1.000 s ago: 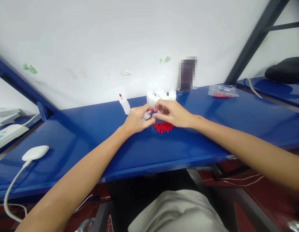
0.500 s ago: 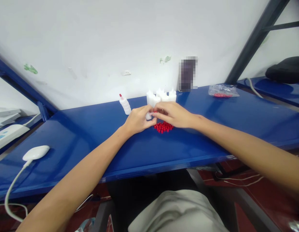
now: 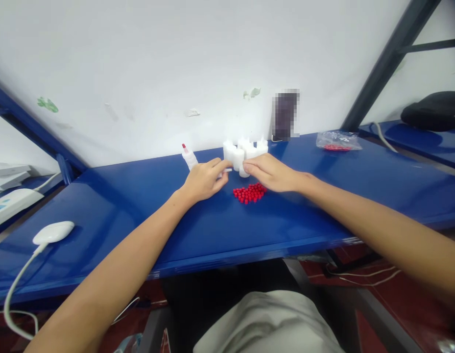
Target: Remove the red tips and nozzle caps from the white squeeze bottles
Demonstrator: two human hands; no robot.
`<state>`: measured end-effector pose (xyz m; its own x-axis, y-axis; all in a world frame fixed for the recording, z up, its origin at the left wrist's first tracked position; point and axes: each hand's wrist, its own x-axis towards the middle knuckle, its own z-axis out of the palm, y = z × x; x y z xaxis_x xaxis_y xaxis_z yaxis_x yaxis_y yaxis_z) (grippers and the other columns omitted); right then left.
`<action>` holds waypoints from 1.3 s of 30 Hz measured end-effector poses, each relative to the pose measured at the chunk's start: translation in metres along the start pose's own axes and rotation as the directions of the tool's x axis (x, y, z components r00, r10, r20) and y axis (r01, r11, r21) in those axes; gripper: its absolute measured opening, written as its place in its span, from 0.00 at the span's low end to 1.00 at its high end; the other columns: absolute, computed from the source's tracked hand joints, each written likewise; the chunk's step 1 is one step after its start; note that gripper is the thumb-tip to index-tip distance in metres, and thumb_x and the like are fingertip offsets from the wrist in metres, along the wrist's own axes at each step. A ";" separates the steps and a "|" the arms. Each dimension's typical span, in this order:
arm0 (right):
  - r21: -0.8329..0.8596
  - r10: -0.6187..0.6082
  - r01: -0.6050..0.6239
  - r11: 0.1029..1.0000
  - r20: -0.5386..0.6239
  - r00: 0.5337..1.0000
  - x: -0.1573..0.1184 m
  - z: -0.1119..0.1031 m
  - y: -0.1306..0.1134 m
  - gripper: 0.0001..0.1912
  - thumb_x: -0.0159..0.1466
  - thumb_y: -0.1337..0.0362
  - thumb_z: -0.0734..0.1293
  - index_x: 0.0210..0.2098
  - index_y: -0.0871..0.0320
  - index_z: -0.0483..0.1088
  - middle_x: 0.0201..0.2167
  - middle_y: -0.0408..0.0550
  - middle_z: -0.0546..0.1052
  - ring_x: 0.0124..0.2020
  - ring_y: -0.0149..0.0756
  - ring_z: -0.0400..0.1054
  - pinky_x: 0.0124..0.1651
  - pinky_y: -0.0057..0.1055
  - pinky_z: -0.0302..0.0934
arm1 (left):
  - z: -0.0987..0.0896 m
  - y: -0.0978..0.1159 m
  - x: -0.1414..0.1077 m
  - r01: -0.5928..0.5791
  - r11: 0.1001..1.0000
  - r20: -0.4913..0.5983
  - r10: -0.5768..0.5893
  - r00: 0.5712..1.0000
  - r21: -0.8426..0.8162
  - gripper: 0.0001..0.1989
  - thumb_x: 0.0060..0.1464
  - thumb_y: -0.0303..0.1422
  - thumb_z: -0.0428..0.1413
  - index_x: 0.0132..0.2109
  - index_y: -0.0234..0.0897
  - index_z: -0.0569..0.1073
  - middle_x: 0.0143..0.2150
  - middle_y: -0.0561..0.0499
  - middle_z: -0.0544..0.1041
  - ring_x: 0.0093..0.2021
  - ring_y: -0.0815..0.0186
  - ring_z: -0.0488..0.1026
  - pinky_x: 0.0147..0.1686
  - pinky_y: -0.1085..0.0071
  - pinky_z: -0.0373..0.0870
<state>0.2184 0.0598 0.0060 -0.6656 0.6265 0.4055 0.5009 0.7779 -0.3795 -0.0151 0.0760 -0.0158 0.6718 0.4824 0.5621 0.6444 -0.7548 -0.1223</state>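
Note:
My left hand [image 3: 207, 179] is closed, with a thin white nozzle tip [image 3: 227, 170] poking out between thumb and fingers; the rest of that piece is hidden. Just right of it, my right hand [image 3: 269, 171] has its thumb and fingers closed at a small white bottle [image 3: 244, 171], of which only the rounded end shows. Behind both hands stands a cluster of white bottles [image 3: 238, 158] with pointed tops. Small red caps [image 3: 249, 193] lie in a loose pile below my right hand. One white bottle with a red tip [image 3: 189, 156] leans behind my left hand.
The blue table [image 3: 139, 215] meets a white wall at the back. A dark, blurred-out panel [image 3: 285, 115] leans there. A clear bag with red pieces [image 3: 338, 142] lies at the back right. At the left are a white charger [image 3: 54, 232] with its cable and a power strip [image 3: 14, 203].
My hands have parted. The left moved slightly left with the white piece; the right moved slightly right, away from the red cap it was pinching, and is now at a white bottle.

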 end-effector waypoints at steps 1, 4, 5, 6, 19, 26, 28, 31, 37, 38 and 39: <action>0.012 -0.003 0.003 1.000 0.005 1.000 0.000 -0.001 0.002 0.19 0.73 0.60 0.52 0.25 0.56 0.55 0.21 0.40 0.61 0.24 0.29 0.55 0.34 0.31 0.48 | -0.001 -0.002 -0.001 0.035 0.999 -0.015 -0.035 0.999 -0.012 0.13 0.62 0.31 0.47 0.49 0.38 0.73 0.36 0.49 0.78 0.31 0.64 0.73 0.30 0.70 0.61; 0.008 0.004 -0.005 1.000 0.063 0.998 -0.002 -0.004 0.005 0.15 0.71 0.62 0.55 0.27 0.57 0.60 0.23 0.41 0.65 0.26 0.29 0.57 0.34 0.30 0.49 | -0.004 -0.003 -0.001 0.090 0.996 -0.071 -0.090 0.993 -0.007 0.12 0.63 0.34 0.48 0.42 0.37 0.74 0.30 0.50 0.78 0.27 0.64 0.71 0.31 0.67 0.60; -0.004 0.016 -0.016 1.000 0.082 0.997 -0.002 -0.004 0.006 0.12 0.70 0.63 0.57 0.29 0.58 0.61 0.24 0.40 0.66 0.26 0.29 0.58 0.34 0.29 0.49 | -0.004 -0.002 0.000 0.092 0.996 -0.085 -0.092 0.992 0.003 0.12 0.63 0.35 0.47 0.40 0.37 0.74 0.28 0.50 0.77 0.26 0.64 0.69 0.33 0.66 0.60; -0.016 0.031 -0.030 0.999 0.094 0.995 -0.002 -0.003 0.006 0.10 0.69 0.64 0.58 0.31 0.58 0.63 0.24 0.40 0.67 0.26 0.29 0.58 0.33 0.29 0.49 | -0.004 0.001 0.001 0.090 0.996 -0.089 -0.089 0.992 0.011 0.13 0.63 0.35 0.47 0.38 0.37 0.74 0.27 0.51 0.77 0.25 0.64 0.68 0.34 0.65 0.60; -0.101 0.086 -0.081 0.992 0.045 0.995 0.000 -0.003 0.009 0.13 0.69 0.62 0.61 0.41 0.61 0.75 0.29 0.47 0.77 0.29 0.32 0.67 0.35 0.28 0.54 | 0.005 0.009 0.002 0.272 0.955 0.127 -0.257 0.958 -0.121 0.13 0.61 0.36 0.48 0.31 0.37 0.72 0.22 0.52 0.71 0.23 0.65 0.66 0.29 0.68 0.57; -0.194 0.133 -0.104 0.975 0.141 0.981 0.000 0.000 0.009 0.18 0.71 0.58 0.57 0.29 0.60 0.68 0.23 0.45 0.71 0.25 0.30 0.60 0.31 0.30 0.47 | 0.001 0.008 0.002 0.228 0.960 0.177 -0.199 0.964 -0.162 0.13 0.61 0.37 0.49 0.29 0.38 0.69 0.22 0.53 0.70 0.23 0.66 0.66 0.28 0.68 0.55; -0.239 0.169 -0.134 0.962 0.135 0.976 0.000 0.000 0.010 0.20 0.71 0.57 0.56 0.27 0.59 0.66 0.23 0.45 0.70 0.24 0.30 0.58 0.31 0.30 0.45 | 0.001 0.008 0.002 0.215 0.960 0.190 -0.181 0.965 -0.179 0.14 0.63 0.37 0.48 0.30 0.38 0.69 0.23 0.53 0.70 0.24 0.65 0.67 0.29 0.68 0.55; -0.268 0.193 -0.151 0.951 0.134 0.972 0.000 -0.001 0.010 0.19 0.71 0.57 0.57 0.26 0.59 0.64 0.23 0.45 0.70 0.24 0.30 0.57 0.31 0.31 0.44 | 0.000 0.007 0.001 0.202 0.957 0.201 -0.160 0.966 -0.208 0.14 0.64 0.37 0.47 0.32 0.38 0.69 0.24 0.53 0.71 0.25 0.66 0.67 0.29 0.69 0.56; -0.288 0.210 -0.154 0.945 0.174 0.962 0.000 -0.001 0.010 0.17 0.68 0.59 0.58 0.24 0.58 0.62 0.21 0.43 0.67 0.24 0.29 0.55 0.30 0.31 0.43 | -0.001 0.007 0.002 0.197 0.957 0.213 -0.152 0.965 -0.212 0.14 0.64 0.37 0.47 0.32 0.38 0.69 0.24 0.53 0.72 0.25 0.65 0.68 0.29 0.69 0.57; -0.287 0.210 -0.152 0.946 0.180 0.961 0.000 0.000 0.010 0.17 0.68 0.59 0.58 0.24 0.58 0.62 0.21 0.43 0.67 0.24 0.29 0.54 0.30 0.31 0.43 | -0.001 0.007 0.002 0.196 0.957 0.213 -0.150 0.965 -0.212 0.14 0.64 0.37 0.48 0.32 0.38 0.70 0.25 0.53 0.72 0.25 0.65 0.68 0.29 0.69 0.57; -0.288 0.210 -0.152 0.946 0.184 0.960 0.000 0.000 0.010 0.17 0.68 0.59 0.58 0.24 0.58 0.62 0.21 0.43 0.67 0.23 0.29 0.54 0.30 0.31 0.43 | -0.001 0.007 0.002 0.194 0.957 0.213 -0.149 0.966 -0.213 0.14 0.64 0.37 0.48 0.32 0.38 0.70 0.25 0.53 0.72 0.25 0.65 0.68 0.29 0.69 0.57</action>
<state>0.2231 0.0680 0.0022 -0.6357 0.7560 0.1562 0.7340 0.6546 -0.1812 -0.0097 0.0712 -0.0153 0.6306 0.6727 0.3871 0.6697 -0.7237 0.1665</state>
